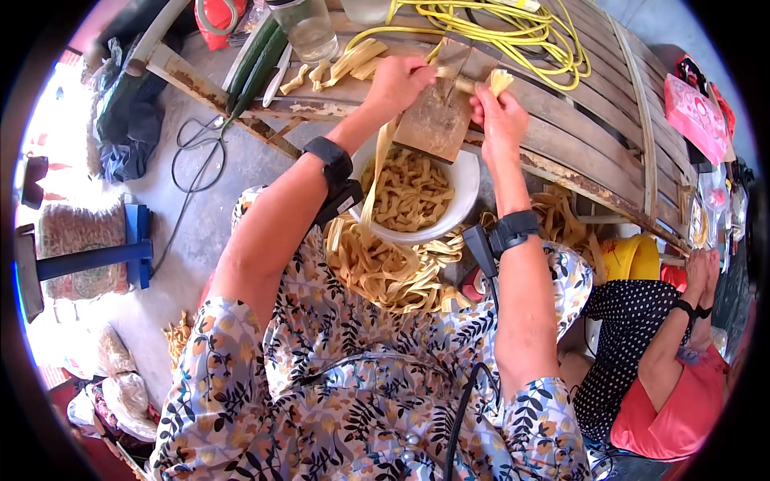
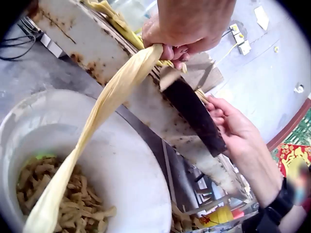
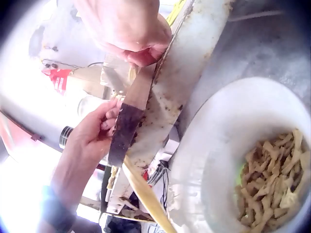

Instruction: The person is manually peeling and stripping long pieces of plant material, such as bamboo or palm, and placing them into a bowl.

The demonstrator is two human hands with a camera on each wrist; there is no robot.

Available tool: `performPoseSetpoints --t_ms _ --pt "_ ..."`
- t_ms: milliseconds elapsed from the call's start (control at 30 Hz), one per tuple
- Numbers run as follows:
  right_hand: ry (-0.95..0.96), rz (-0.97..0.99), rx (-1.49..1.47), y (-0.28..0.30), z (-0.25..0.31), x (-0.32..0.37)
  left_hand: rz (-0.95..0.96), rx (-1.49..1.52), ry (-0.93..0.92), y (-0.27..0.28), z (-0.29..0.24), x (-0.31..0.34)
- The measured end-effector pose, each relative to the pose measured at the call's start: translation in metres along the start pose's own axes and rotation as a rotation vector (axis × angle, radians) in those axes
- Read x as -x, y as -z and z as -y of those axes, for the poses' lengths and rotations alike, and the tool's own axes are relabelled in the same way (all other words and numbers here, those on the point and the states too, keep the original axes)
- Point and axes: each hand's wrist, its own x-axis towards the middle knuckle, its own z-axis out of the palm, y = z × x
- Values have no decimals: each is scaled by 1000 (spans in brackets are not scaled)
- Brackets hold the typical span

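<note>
A wooden board (image 1: 429, 132) with an upright metal blade (image 2: 207, 76) juts over the bench edge. My left hand (image 1: 399, 82), left of the blade, pinches a long pale-yellow, leaf-like strip (image 2: 99, 109); its tail hangs down past the white bucket (image 1: 469, 188). On the blade's other side my right hand (image 1: 504, 122) grips a yellow bundle (image 1: 500, 81) of the same stuff, its end sticking up above the fingers. Between the hands, a short stretch of the strip lies across the blade. Cut yellowish pieces (image 1: 411, 191) partly fill the bucket below.
On the slatted bench (image 1: 593, 132) lie a coiled yellow cord (image 1: 553, 52), green cucumbers (image 1: 261, 68), a white-handled knife (image 1: 277, 76) and more yellow pieces (image 1: 357, 60). Long strips (image 1: 393, 272) heap by my lap. Another person (image 1: 670, 385) sits at the right.
</note>
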Motion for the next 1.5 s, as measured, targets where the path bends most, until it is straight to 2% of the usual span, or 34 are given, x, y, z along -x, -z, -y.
performPoseSetpoints --t_ms 33,133,200,267,300,400,433,467,533,600,667,733,800,867,967,1000,1100,1167,1267,1367,1433,1467,1500 --pt "10 -24 50 1 -2 1 21 78 41 3 0 0" --pt "-58 84 56 5 13 21 129 333 143 20 -6 13" --pt "-112 231 143 8 29 39 260 515 150 34 -22 32" --pt "-142 422 343 11 38 59 297 492 148 39 -25 52" --pt "-127 483 483 13 38 67 307 499 144 40 -26 59" --pt "2 498 823 20 36 90 325 503 139 38 -31 75" --pt "124 433 896 28 25 87 335 507 126 34 -31 79" --pt "165 381 863 31 22 83 347 511 112 30 -31 82" --pt "-1 345 468 21 34 85 354 462 85 22 -34 90" --pt "-16 375 532 22 33 86 361 408 49 18 -38 94" --pt "-71 402 629 20 34 90 292 320 44 17 -35 95" --pt "-44 416 711 26 24 86 223 274 83 19 -29 94" --pt "-8 388 700 28 19 85 213 220 28 23 -24 96" --pt "-22 391 516 24 23 88 231 192 -6 24 -27 99" --pt "-110 452 373 13 35 96 347 323 -45 15 -32 107" --pt "-49 474 352 16 31 94 374 369 -56 13 -35 109" --pt "112 520 288 24 30 89 563 538 184 29 -32 106" --pt "164 583 423 26 32 91 635 668 283 29 -23 105" --pt "180 588 477 27 46 88 482 469 188 28 -27 107" --pt "115 529 451 33 46 77 240 41 -69 19 -34 112" --pt "66 514 532 31 42 73 151 -138 -392 6 -37 115" --pt "-67 507 548 29 39 76 107 -227 -552 0 -38 117" --pt "-202 499 561 25 37 81 122 -200 -593 -5 -42 120"
